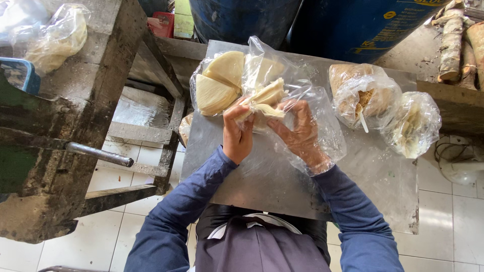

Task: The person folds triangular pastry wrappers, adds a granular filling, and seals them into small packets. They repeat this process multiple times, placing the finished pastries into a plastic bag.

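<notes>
Wafers (262,103) half-hidden by clear bag (322,126), both hands (237,133)

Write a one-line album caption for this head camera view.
Left hand and bag-covered right hand grip folded pale wedges over a metal table, beside a bag of wedges.

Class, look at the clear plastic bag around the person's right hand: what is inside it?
Inside the clear bag are the right hand and pale folded wedges, pinched by the left hand. Crumpled plastic hides how many.
</notes>
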